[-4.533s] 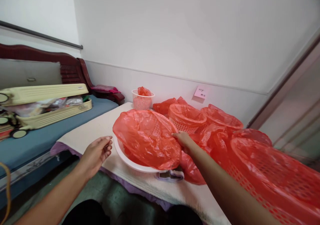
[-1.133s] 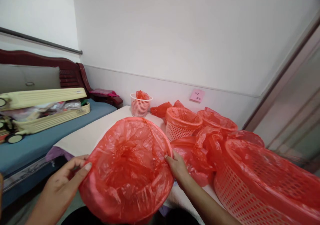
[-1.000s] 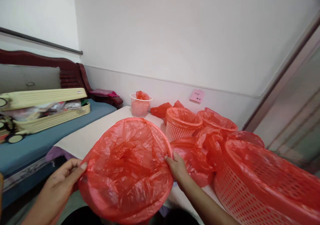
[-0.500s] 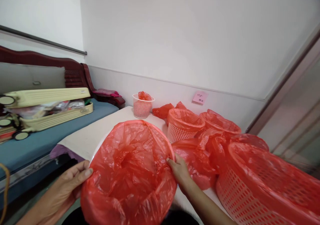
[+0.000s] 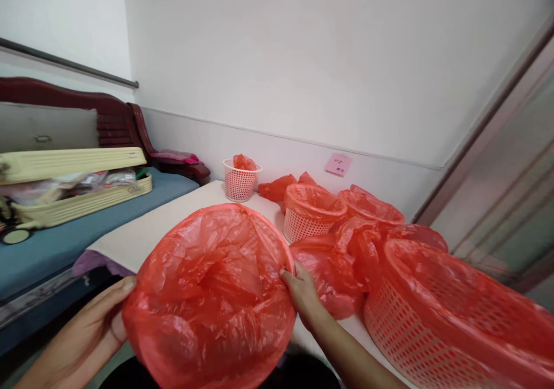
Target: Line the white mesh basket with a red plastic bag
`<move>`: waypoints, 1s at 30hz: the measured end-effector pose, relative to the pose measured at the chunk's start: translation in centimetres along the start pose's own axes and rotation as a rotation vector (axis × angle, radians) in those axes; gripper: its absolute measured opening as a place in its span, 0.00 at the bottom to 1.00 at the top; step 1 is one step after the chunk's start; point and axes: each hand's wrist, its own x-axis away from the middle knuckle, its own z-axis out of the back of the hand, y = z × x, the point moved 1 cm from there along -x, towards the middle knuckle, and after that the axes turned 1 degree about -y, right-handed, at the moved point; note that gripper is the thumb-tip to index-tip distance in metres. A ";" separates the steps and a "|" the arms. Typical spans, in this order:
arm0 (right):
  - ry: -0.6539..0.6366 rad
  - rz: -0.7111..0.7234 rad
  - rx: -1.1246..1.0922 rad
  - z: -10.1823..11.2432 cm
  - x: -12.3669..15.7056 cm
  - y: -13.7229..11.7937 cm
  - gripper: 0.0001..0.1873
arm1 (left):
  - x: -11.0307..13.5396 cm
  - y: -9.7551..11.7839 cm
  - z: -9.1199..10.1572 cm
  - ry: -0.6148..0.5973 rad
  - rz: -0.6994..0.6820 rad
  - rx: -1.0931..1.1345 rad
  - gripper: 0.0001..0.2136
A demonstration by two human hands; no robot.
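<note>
A round basket lined with a red plastic bag (image 5: 216, 296) tilts toward me, its mouth facing me. The bag is folded over the rim all round and bunches loosely inside. My left hand (image 5: 97, 322) grips the left rim, thumb on the edge and fingers mostly hidden behind. On the right side my right hand (image 5: 302, 294) pinches the rim and bag, its thumb showing inside the edge. Just beyond the held basket, a loose red plastic bag (image 5: 324, 273) lies on the white-covered surface.
Bag-lined baskets stand at the right: a large one (image 5: 415, 320) and two smaller (image 5: 309, 221) behind. A white basket (image 5: 240, 184) with red plastic in it stands by the wall. An open yellow suitcase (image 5: 86, 195) lies on the bed at left. A pink note (image 5: 339, 164) is on the wall.
The white edge at the basket's upper left is now covered by the red bag. My left hand has shifted left and down along the rim with the basket. The view has turned slightly right.
</note>
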 end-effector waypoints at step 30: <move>-0.063 -0.075 -0.164 -0.3 -0.1 0.4 0.11 | -0.6 -0.2 -0.3 0.023 0.143 0.285 0.26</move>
